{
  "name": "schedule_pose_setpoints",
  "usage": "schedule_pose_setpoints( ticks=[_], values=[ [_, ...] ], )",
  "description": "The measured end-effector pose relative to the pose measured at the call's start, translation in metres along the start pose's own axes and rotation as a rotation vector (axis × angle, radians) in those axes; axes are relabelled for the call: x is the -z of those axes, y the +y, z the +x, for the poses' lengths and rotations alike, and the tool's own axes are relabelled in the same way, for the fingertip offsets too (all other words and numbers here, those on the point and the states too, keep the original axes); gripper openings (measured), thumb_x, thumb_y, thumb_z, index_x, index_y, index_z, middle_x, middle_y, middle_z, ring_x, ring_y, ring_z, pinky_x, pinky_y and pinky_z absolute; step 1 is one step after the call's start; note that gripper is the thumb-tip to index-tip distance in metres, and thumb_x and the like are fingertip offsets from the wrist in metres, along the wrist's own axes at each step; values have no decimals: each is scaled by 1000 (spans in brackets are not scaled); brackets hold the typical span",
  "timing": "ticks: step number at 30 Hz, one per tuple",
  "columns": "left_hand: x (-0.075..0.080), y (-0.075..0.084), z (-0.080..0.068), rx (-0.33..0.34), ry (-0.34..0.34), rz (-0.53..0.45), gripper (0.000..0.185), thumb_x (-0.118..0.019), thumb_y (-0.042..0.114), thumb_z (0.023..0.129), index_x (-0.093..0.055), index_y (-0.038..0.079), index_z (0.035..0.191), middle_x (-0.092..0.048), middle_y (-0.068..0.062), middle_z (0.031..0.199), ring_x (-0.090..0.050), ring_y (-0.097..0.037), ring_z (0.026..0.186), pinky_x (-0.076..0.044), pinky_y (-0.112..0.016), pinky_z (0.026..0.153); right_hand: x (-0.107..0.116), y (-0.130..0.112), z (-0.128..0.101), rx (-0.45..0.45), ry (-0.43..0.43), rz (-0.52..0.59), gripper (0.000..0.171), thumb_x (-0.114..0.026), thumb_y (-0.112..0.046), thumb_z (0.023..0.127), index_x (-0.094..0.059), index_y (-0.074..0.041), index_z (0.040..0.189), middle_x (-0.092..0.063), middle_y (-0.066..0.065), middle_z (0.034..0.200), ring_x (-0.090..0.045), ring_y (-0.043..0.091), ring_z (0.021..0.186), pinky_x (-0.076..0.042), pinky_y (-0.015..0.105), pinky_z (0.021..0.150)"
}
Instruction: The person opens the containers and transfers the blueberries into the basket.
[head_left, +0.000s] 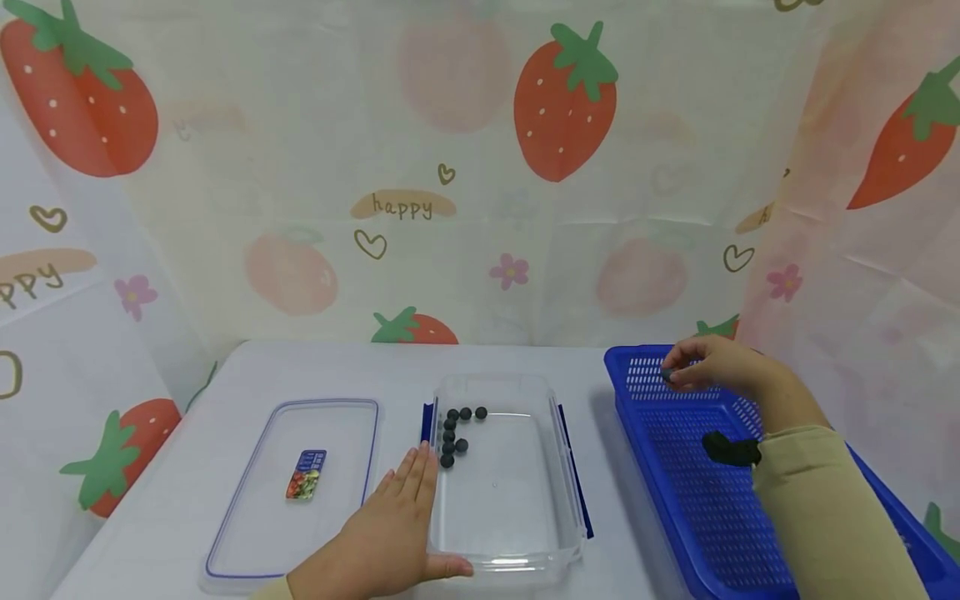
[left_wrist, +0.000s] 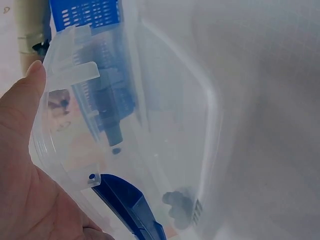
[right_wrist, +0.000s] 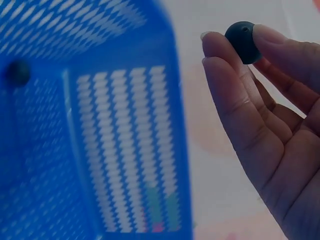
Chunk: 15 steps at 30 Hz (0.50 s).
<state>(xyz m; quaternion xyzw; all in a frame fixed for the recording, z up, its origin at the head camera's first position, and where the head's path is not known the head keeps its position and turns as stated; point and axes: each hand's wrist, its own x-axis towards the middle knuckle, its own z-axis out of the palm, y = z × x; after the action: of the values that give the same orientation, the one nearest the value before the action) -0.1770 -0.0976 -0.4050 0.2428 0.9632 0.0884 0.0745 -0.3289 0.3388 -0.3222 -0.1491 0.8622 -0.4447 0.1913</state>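
Note:
My right hand (head_left: 705,367) is over the far left corner of the blue basket (head_left: 628,433). Between thumb and fingers it pinches a dark round bead (right_wrist: 243,42) with a small hole. My left hand (head_left: 393,517) lies with straight fingers along the left side of a clear plastic box (head_left: 517,558), its thumb at the near edge. Several dark beads (head_left: 449,436) sit inside that box, in a curved line by its left wall. In the left wrist view the beads (left_wrist: 179,207) show blurred through the plastic, beside a blue side latch (left_wrist: 127,200).
A clear lid (head_left: 255,517) with a blue rim and a colourful label (head_left: 306,475) lies left of the box. One dark bead (right_wrist: 19,73) is inside the basket. A black item (head_left: 729,448) appears by the right sleeve. Strawberry-print cloth (head_left: 480,208) hangs behind the white table (head_left: 397,367).

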Motion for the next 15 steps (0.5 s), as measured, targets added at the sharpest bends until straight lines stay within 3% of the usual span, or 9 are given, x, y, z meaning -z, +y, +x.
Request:
schedule_pose_setpoints(
  ticks=[7,15],
  values=[
    [2,0,0,5,-15,2,122,-37,85,66,-8,-5,144,-3,-22,150,-5,-35,138,-20,-53,106,5,32,-6,-56,3,-10,23,-59,-7,87,-55,10,102,-62,12,93,-62,22,89,-51,31,80],
    [2,1,0,2,-2,2,123,-37,85,66,-10,-6,144,-5,-23,150,-6,-35,138,-20,-52,106,3,57,-5,-125,-30,72,17,-59,-3,86,-57,10,97,-62,8,88,-62,24,87,-51,35,80]
  ],
)
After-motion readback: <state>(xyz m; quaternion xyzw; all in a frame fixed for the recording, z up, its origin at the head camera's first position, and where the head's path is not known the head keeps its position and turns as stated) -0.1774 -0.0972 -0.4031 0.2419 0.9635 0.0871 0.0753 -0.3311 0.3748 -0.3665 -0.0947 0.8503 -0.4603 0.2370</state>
